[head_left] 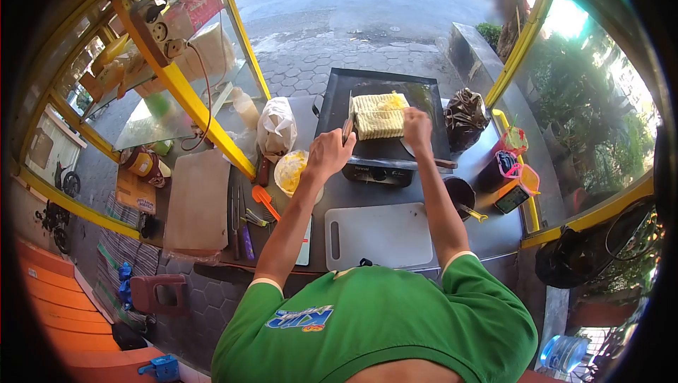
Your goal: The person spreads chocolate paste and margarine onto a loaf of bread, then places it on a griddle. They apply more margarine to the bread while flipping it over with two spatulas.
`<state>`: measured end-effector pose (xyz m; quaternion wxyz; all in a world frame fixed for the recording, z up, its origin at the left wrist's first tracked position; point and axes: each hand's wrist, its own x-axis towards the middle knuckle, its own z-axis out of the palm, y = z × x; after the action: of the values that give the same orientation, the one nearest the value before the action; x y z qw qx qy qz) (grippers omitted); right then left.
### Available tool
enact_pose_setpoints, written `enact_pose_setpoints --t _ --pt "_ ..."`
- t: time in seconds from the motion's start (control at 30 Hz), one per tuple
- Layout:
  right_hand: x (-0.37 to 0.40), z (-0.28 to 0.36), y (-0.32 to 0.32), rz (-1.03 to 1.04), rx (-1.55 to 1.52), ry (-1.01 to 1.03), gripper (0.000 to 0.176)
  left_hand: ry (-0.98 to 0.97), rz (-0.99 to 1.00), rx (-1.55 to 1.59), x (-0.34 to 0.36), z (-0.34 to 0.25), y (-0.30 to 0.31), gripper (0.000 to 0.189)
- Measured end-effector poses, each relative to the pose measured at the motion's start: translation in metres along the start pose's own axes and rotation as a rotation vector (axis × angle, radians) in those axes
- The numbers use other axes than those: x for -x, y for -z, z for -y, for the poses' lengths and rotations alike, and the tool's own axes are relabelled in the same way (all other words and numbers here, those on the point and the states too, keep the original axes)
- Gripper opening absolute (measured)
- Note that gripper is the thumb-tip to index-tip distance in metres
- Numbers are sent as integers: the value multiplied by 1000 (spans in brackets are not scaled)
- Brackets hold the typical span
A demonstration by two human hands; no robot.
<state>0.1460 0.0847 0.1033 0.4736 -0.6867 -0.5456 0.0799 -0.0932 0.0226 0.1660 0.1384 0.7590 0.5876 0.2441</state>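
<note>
A block of pale, ridged bread (381,123) lies on the black griddle (339,93), with a yellow spread on its upper part. At its lower left, my left hand (330,151) is closed round the wooden handle (347,131) of a flat-bladed tool, whose thin blade stands along the bread's left side. My right hand (418,129) is closed at the bread's right edge; its fingers hide what they hold, if anything. Just below that hand, a wooden-handled spatula (441,163) rests across the griddle's front right. Left of the griddle stands a white tub (289,173) of yellow spread.
A white cutting board (378,235) lies in front of the griddle. On the left are an orange brush (265,201), knives and a brown board (198,203). On the right stand a dark plastic bag (466,118), a dark pot (459,192), containers and a phone (511,200).
</note>
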Motion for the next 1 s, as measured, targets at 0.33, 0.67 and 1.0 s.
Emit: enact_pose_setpoints --t 0.33,0.67,1.0 --pt "-14 -5 -3 111 52 -41 33 65 9 92 -3 11 -2 52" --pt "-5 -5 -11 9 -35 -110 30 22 53 65 0 11 -3 54" --pt "-3 6 -29 84 -83 -66 33 95 79 181 -9 30 -3 59"
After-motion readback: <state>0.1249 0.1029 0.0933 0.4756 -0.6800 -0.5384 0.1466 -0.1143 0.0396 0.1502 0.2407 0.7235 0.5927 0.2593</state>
